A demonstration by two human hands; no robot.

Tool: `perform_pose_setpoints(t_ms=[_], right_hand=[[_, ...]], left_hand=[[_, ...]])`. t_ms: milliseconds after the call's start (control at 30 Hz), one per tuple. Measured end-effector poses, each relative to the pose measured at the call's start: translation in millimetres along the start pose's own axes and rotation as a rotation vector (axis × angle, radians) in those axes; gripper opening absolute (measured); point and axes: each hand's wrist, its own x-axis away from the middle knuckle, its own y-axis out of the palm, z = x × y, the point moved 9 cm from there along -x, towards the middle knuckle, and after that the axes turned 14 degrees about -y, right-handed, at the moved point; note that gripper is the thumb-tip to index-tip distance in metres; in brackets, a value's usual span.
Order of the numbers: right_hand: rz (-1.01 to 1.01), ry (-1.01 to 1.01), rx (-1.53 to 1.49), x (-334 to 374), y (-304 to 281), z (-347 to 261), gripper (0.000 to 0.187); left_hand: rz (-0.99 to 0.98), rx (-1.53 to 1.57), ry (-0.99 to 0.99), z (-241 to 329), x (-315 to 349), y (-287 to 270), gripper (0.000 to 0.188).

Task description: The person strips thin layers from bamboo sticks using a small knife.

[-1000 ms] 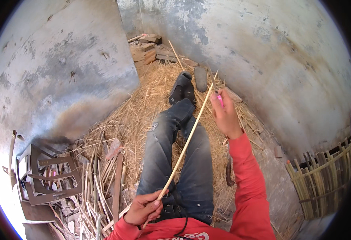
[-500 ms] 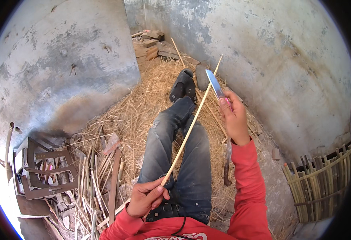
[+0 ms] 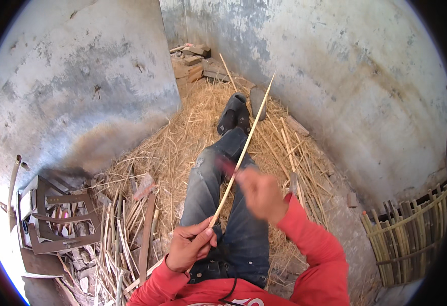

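My left hand (image 3: pixel 190 245) is closed around the near end of a long, pale bamboo strip (image 3: pixel 247 140). The strip slants away over my legs to a thin, pointed far end. My right hand (image 3: pixel 261 193), smeared by motion, is closed on a knife (image 3: pixel 226 166) beside the strip's middle. Only a dark reddish blur of the knife shows, and I cannot tell whether its blade touches the strip. Right of my legs, a second blade (image 3: pixel 293 182) lies on the ground, partly hidden by my right arm.
Straw and shavings (image 3: pixel 152 145) cover the ground around my outstretched legs (image 3: pixel 203 191). Loose bamboo strips (image 3: pixel 119 250) and a broken dark frame (image 3: pixel 62 217) lie at left. A slatted bamboo panel (image 3: pixel 409 237) leans at right. Bricks (image 3: pixel 195 71) are piled by the far wall (image 3: pixel 335 76).
My right hand has come down and leftward with the knife, from near the strip's far end to its middle. The strip's tip has shifted slightly left; my left hand keeps its grip.
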Motion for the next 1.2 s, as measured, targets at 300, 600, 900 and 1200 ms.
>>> perform_pose_setpoints(t_ms=[300, 600, 900, 1200], right_hand=[[-0.100, -0.083, -0.078, 18.6, 22.0, -20.6, 0.026], [-0.166, -0.076, -0.117, 22.5, 32.2, -30.7, 0.023], [0.180, 0.200, -0.285, -39.5, -30.6, 30.1, 0.029], [0.463, 0.414, -0.764, -58.6, -76.0, 70.4, 0.022]], left_hand=[[-0.004, 0.034, 0.006, 7.1, -11.5, 2.0, 0.033], [0.014, -0.010, 0.024, 1.9, -12.7, -8.5, 0.034], [0.020, -0.014, 0.008, -18.3, 5.9, -18.1, 0.035], [-0.283, 0.043, -0.131, -59.2, 25.5, -34.2, 0.039]])
